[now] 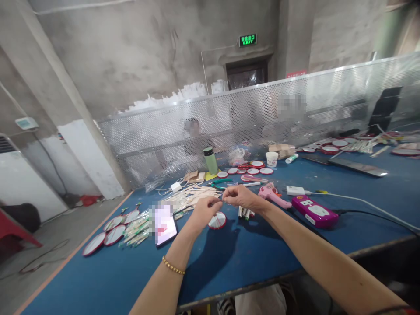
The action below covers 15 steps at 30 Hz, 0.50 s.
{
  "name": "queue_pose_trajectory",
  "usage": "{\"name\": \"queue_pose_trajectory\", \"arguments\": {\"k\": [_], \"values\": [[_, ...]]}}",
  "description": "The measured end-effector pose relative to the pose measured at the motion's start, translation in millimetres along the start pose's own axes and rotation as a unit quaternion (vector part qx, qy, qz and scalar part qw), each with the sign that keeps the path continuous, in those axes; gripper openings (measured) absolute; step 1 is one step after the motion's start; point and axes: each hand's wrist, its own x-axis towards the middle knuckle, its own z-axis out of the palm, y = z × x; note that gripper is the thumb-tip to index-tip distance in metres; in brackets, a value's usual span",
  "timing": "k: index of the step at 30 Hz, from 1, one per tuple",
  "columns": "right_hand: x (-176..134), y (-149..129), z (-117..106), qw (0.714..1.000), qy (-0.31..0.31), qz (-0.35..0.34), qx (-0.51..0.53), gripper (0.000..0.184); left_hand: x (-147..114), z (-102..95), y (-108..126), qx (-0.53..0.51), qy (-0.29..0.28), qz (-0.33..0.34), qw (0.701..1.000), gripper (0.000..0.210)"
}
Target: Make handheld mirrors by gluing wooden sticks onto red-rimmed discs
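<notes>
My left hand (pixel 204 213) and my right hand (pixel 242 197) meet over the blue table, fingertips pinched close together. Whatever lies between the fingers is too small to make out. Just below them a white round disc with a red rim (pixel 217 221) rests on the table, partly behind my left hand. Several markers (pixel 245 213) lie under my right hand. Beside my right wrist is a pink glue gun (pixel 274 196). Behind my hands are a heap of flat wooden sticks (pixel 193 195) and green-handled pliers (pixel 222 181).
A lit phone (pixel 166 227) stands left of my left arm, near red-rimmed discs (pixel 94 244). A magenta power strip (pixel 314 211) with cables sits right. Farther back are a green bottle (pixel 210 162), a paper cup (pixel 271 160) and a perforated metal screen (pixel 157 131), with a person behind it.
</notes>
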Motion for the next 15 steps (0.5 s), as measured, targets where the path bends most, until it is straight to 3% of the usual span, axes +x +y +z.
{"name": "queue_pose_trajectory", "arguments": {"k": [6,10,15], "values": [[2.5,-3.3,12.8,0.999,0.024,-0.003,0.04,0.014,-1.5,5.8,3.4,-0.077,0.006,-0.058,0.995,0.007],[0.4,-4.6,12.9,0.997,0.01,0.022,0.078,0.009,-2.6,6.0,4.4,-0.026,0.051,-0.033,0.998,0.009],[-1.5,-5.1,18.1,0.966,-0.014,0.013,0.256,0.012,-1.1,4.3,0.9,0.036,0.105,0.008,0.994,0.01]]}}
